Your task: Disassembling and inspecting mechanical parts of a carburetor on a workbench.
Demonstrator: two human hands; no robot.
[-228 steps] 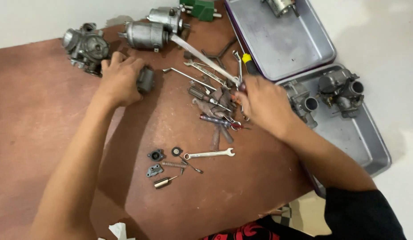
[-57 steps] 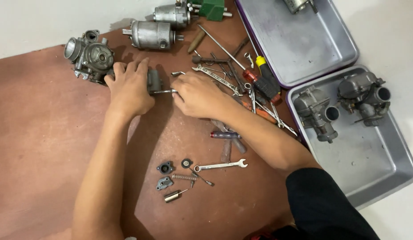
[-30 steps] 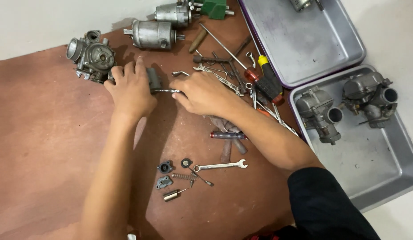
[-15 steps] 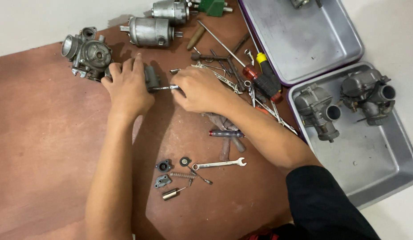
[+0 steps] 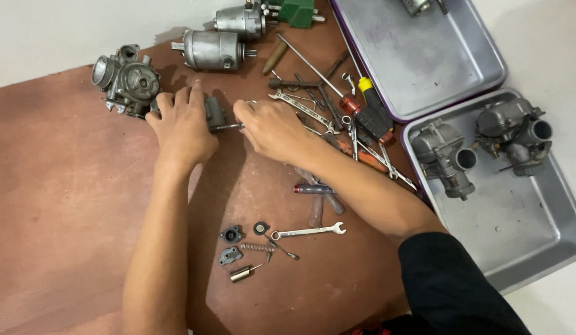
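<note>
Far left on the brown surface [image 5: 64,205], a grey carburetor [image 5: 123,80] sits untouched. Beside it, the left hand [image 5: 183,127] stays clamped over a small dark metal part [image 5: 213,111], fingers curled around it. The right hand [image 5: 272,127] has come in from the tool pile [image 5: 337,118], pinching a thin metal tool [image 5: 229,126] whose tip now meets that part. Lower down lie a small spanner [image 5: 308,231] and spring [image 5: 257,247]; two trays [image 5: 523,242] sit right.

On the mat [image 5: 64,205], a carburetor [image 5: 123,79] lies far left, two starter motors [image 5: 213,48] behind the hands, a tool pile [image 5: 337,118] to their right, small parts and a wrench [image 5: 306,231] nearer, and two carburetors [image 5: 480,146] in the right tray [image 5: 536,248].
</note>
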